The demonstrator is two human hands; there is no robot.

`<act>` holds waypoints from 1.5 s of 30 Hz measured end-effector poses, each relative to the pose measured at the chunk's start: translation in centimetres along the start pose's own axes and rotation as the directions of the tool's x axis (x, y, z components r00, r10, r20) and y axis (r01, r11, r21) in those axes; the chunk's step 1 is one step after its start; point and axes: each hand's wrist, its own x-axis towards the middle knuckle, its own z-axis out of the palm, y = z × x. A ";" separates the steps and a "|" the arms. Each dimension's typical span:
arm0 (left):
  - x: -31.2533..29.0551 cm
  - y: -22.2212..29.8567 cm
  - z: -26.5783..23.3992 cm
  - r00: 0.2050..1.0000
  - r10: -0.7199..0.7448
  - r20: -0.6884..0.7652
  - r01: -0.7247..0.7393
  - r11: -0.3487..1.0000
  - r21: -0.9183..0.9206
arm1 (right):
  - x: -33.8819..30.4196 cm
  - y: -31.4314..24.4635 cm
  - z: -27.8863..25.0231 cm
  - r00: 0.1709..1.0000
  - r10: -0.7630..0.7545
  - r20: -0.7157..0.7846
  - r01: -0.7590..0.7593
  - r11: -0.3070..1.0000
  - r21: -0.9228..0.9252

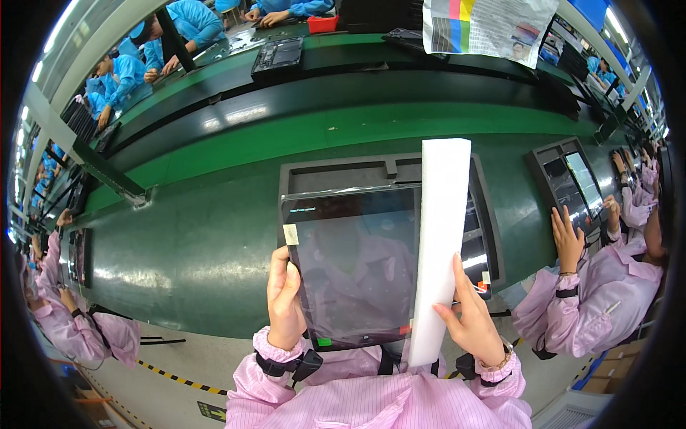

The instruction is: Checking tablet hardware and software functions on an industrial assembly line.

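Note:
My left hand [286, 300] grips the left edge of a black tablet [357, 275], thumb on its front. The tablet is tilted up toward me, with a dark glossy screen, small lit text at the top left and coloured stickers at its edges. Along its right side stands a long white foam sheet [444, 193], seen as a narrow upright strip. My right hand [471, 322] holds this sheet by its lower right edge, thumb in front. Whether the sheet wraps behind the tablet is hidden. Beneath both lies a dark grey tray [314, 174], with another dark glossy panel [475, 247] partly showing at its right.
The green bench [179, 250] runs across, with a dark conveyor strip behind it. At the right, a co-worker's hands are at another tray [547, 161] with a screen. An opened device [277, 57], a red bin [323, 24] and a hanging printed sheet [489, 32] are at the far side.

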 end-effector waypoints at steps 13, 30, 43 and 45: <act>-1.0 0.0 -1.5 0.990 -0.017 -0.140 0.020 1.000 0.023 | 0.9 -0.8 1.3 0.995 0.027 0.091 -0.022 0.998 -0.056; -1.8 -0.5 -3.6 0.975 -0.044 -0.217 0.048 0.999 0.014 | 1.7 -0.5 3.3 0.988 0.053 0.143 -0.045 0.997 -0.059; -1.3 0.8 -2.2 0.986 -0.017 -0.163 0.023 0.999 0.036 | 1.2 0.0 3.0 1.000 -0.012 0.015 0.012 0.999 -0.052; -0.9 0.8 -2.0 0.987 -0.016 -0.159 0.024 0.999 0.047 | 1.4 0.0 3.0 0.999 -0.037 -0.007 0.037 0.998 -0.045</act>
